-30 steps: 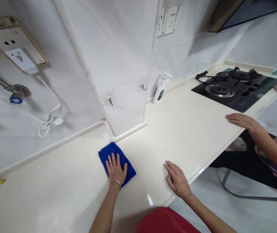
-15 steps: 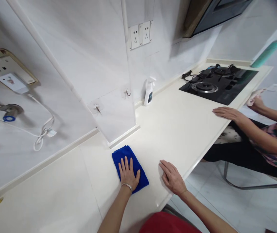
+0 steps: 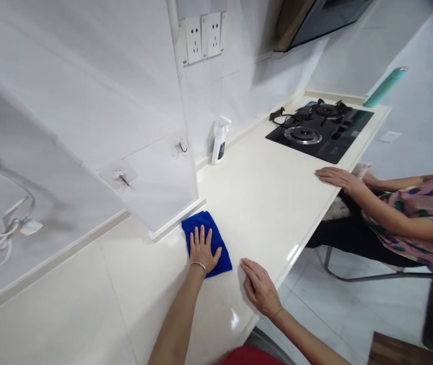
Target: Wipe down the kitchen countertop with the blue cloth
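My left hand [image 3: 203, 251] lies flat with fingers spread on a folded blue cloth [image 3: 222, 261], pressing it against the cream countertop [image 3: 262, 197]. A thin bracelet circles that wrist. The cloth lies beside the base of the jutting wall corner. To the right, near the counter's front edge, my right hand [image 3: 261, 288] rests on the surface. Its fingers are stretched out close together, some bent underneath, and I see nothing held in it.
A white spray bottle [image 3: 221, 141] stands against the back wall. Farther along is a black gas hob [image 3: 320, 129] beside a green cylinder [image 3: 385, 87]. A seated person's hand [image 3: 336, 177] rests on the counter edge at right. Wall hooks [image 3: 123, 176] stick out at left.
My left hand has slid the blue cloth away from me and to the right along the counter. The view has turned right. The seated person's far hand, with a pale cloth, has dropped lower.
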Tool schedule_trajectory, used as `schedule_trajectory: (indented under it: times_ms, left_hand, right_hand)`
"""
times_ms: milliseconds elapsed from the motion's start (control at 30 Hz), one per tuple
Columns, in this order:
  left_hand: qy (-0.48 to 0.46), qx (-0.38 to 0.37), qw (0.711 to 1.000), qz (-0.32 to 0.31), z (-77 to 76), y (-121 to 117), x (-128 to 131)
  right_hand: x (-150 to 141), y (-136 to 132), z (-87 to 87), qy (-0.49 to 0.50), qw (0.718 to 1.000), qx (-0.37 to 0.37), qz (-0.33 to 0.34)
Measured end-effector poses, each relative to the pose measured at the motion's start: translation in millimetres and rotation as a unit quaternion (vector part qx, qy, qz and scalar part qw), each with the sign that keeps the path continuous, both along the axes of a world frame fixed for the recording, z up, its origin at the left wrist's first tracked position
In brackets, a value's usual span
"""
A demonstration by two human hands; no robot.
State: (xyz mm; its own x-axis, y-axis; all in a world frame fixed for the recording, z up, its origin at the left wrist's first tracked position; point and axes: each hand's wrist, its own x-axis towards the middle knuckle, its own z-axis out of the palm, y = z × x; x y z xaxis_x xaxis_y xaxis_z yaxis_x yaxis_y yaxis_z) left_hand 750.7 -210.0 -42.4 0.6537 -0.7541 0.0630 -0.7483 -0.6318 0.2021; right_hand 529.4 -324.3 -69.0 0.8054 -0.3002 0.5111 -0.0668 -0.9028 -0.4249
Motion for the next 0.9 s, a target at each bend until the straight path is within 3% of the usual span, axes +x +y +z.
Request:
schedule_trajectory:
  times_ms: [300, 500, 667, 900]
  left_hand:
    - [0.024, 0.014, 0.998, -0.062, 3.8, -46, 41]
    - [0.025, 0.004, 0.998, -0.052, 6.3, -52, 43]
    - [0.028, -0.002, 0.999, -0.037, 7.3, -33, 17]
    - [0.005, -0.012, 0.999, -0.041, 3.4, 37, -34]
  right_hand:
    - [0, -3, 0.6, 0.013, 1.000, -0.002, 0.010]
    - [1, -6, 1.0, 0.014, 1.000, -0.010, 0.014]
    - [0, -6, 1.7, 0.008, 1.000, 0.000, 0.016]
    - [-2, -6, -2.5, 0.013, 1.000, -0.010, 0.017]
